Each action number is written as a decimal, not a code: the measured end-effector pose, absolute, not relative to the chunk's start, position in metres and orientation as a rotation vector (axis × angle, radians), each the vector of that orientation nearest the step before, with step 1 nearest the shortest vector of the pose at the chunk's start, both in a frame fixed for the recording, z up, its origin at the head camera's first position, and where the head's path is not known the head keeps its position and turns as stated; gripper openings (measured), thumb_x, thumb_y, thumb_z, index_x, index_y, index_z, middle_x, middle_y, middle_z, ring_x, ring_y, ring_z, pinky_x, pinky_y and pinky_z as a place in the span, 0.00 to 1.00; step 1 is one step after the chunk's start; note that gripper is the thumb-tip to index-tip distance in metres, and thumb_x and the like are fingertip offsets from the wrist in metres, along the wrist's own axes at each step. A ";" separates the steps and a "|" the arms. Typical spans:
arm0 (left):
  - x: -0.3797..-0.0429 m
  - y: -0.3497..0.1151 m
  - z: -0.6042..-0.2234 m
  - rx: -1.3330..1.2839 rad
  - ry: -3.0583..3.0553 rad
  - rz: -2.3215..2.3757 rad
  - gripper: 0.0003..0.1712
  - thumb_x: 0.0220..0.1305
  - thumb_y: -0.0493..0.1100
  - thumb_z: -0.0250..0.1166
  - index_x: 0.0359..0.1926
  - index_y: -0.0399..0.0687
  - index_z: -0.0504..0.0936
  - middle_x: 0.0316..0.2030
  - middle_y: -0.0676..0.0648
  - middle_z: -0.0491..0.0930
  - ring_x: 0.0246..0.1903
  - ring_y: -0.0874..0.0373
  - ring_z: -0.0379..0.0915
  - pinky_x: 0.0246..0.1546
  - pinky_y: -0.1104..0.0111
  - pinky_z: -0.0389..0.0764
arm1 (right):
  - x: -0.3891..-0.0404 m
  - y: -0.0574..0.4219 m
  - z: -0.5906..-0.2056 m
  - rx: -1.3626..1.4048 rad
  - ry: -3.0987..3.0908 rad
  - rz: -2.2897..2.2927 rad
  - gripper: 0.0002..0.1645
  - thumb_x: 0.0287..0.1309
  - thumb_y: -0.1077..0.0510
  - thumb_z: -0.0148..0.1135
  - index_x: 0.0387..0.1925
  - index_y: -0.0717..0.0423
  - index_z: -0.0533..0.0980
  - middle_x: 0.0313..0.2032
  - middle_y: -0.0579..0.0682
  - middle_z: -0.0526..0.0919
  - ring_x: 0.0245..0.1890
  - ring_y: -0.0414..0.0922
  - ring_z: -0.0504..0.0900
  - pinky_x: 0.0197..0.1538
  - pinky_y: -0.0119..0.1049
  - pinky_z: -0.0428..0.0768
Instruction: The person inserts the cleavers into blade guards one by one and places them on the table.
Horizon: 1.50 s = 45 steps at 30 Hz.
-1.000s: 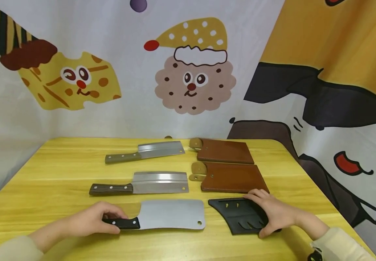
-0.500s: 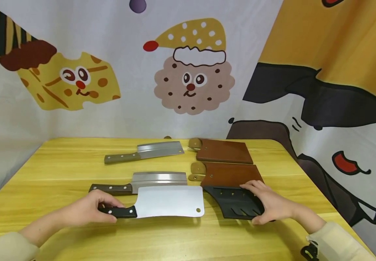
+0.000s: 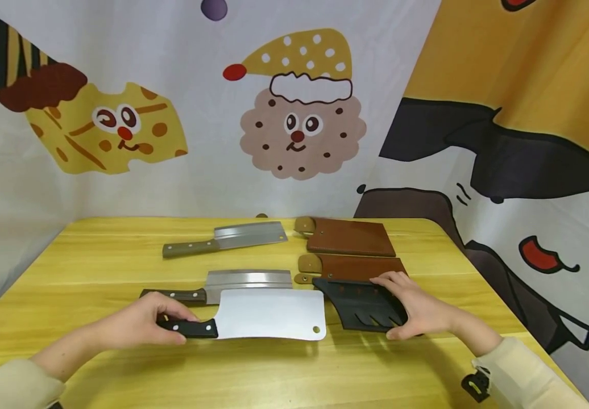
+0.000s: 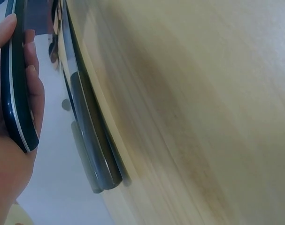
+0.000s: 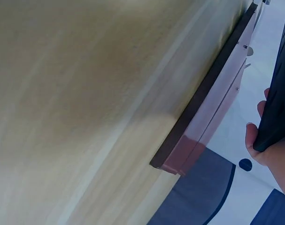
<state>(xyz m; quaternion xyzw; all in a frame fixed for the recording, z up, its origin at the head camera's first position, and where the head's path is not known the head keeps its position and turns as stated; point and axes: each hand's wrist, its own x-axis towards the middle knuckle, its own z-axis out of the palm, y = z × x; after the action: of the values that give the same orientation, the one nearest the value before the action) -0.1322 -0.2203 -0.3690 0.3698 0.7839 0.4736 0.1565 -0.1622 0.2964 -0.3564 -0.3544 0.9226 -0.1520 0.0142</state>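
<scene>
My left hand (image 3: 131, 326) grips the black riveted handle of a cleaver (image 3: 271, 315), held above the table with its wide blade pointing right. In the left wrist view, fingers and thumb wrap that black handle (image 4: 14, 89). On the other side, my right hand (image 3: 422, 312) holds a black knife sheath (image 3: 358, 304) by its right end, thumb at the near edge and fingers at the far edge. The sheath is raised too, and its flared left end is close to the blade's tip. At the right wrist view's edge the sheath (image 5: 277, 101) appears side-on, off the wood.
Behind the held cleaver lies a dark-handled cleaver (image 3: 248, 279), partly covered by it. Farther back is a smaller cleaver (image 3: 251, 234) with an olive handle. Two brown leather sheaths, the near one (image 3: 361, 267) and the far one (image 3: 351, 237), lie at the back right before a cartoon-printed curtain (image 3: 212, 187).
Both hands have lifted the cleaver and the black sheath off the table. In the last half second the cleaver has shifted right and the sheath left and farther back, bringing them closer together.
</scene>
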 end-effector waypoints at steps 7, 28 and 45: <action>-0.132 -0.216 -0.367 1.064 2.247 1.333 0.12 0.55 0.37 0.68 0.42 0.41 0.84 0.36 0.51 0.86 0.33 0.71 0.77 0.31 0.72 0.79 | -0.165 0.293 -0.354 -1.088 2.896 -0.450 0.57 0.28 0.41 0.74 0.64 0.55 0.64 0.56 0.48 0.67 0.53 0.42 0.65 0.48 0.47 0.72; -0.133 -0.207 -0.364 1.074 2.092 1.324 0.12 0.55 0.36 0.67 0.42 0.42 0.84 0.36 0.49 0.86 0.31 0.72 0.75 0.29 0.74 0.77 | -0.167 0.292 -0.355 -1.058 2.901 -0.428 0.57 0.28 0.40 0.73 0.64 0.57 0.65 0.54 0.50 0.68 0.52 0.45 0.67 0.47 0.47 0.72; -0.131 -0.203 -0.369 1.128 2.329 1.260 0.13 0.55 0.41 0.68 0.42 0.45 0.85 0.38 0.51 0.86 0.35 0.72 0.77 0.33 0.74 0.78 | -0.164 0.292 -0.353 -1.120 2.913 -0.433 0.57 0.26 0.42 0.74 0.62 0.57 0.65 0.55 0.49 0.68 0.50 0.40 0.65 0.46 0.46 0.72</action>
<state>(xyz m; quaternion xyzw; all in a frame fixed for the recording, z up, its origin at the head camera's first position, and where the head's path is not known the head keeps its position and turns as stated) -0.1311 -0.2029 -0.3685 0.3885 0.8022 0.4339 0.1315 -0.1644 0.2919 -0.3527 -0.3553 0.9246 -0.1374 -0.0047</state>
